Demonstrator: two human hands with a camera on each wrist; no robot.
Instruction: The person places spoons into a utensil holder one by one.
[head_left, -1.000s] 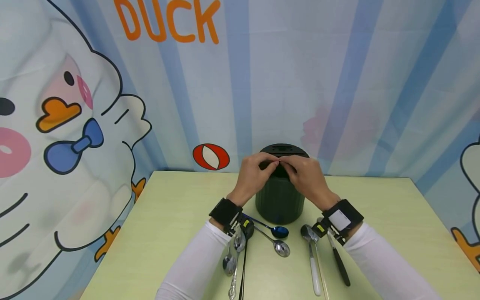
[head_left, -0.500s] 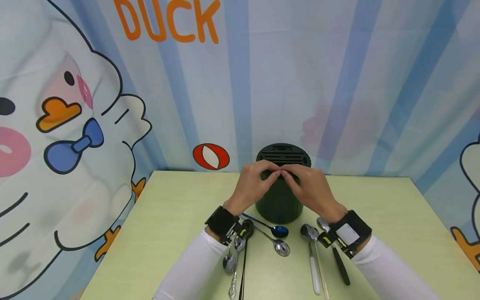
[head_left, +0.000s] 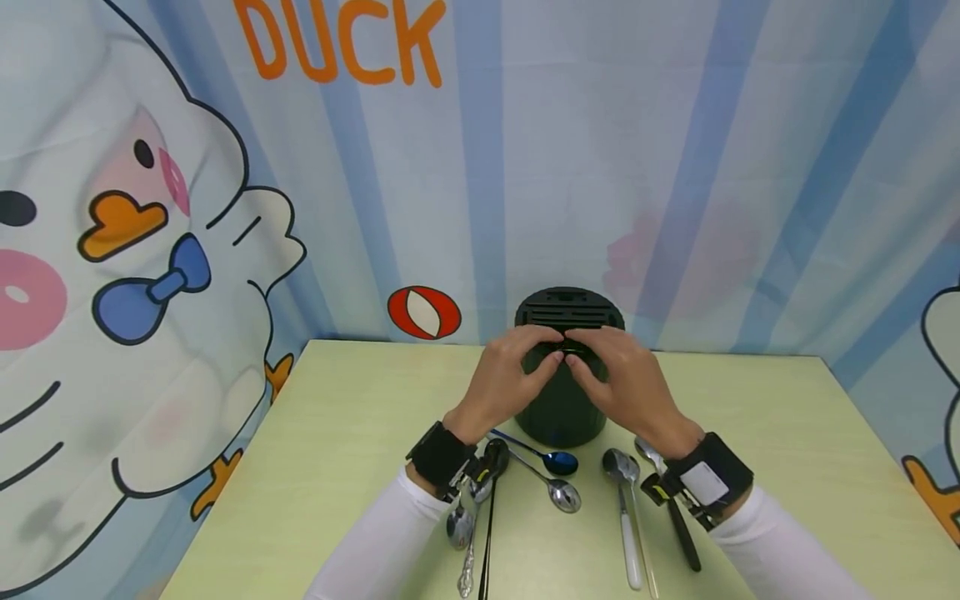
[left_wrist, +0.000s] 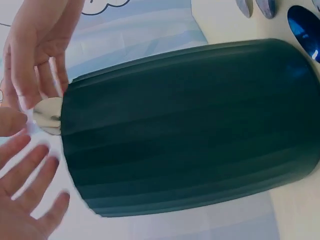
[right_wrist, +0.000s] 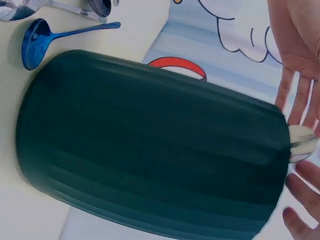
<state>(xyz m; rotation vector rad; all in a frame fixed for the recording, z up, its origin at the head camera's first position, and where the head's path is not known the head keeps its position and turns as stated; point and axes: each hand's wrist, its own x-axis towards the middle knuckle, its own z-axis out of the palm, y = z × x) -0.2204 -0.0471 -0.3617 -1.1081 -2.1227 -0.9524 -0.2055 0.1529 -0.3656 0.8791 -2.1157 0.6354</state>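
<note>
The left hand [head_left: 504, 375] and right hand [head_left: 628, 377] are positioned at the mouth of the dark green, ribbed, cylindrical container [head_left: 560, 412], which stands upright on the pale yellow tabletop [head_left: 382, 400]. Thumbs and fingers are parted. A rounded silver metal piece [left_wrist: 47, 116] (finger contact cannot be confirmed) protrudes from the mouth.

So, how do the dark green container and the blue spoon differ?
The dark green container stands upright; the blue spoon lies on its side of the table nearer the camera. The container is broad, ribbed and matte; the spoon is slim and glossy. The left hand and right hand are at the container's top, neither at the spoon. Both things rest on the table.
</note>
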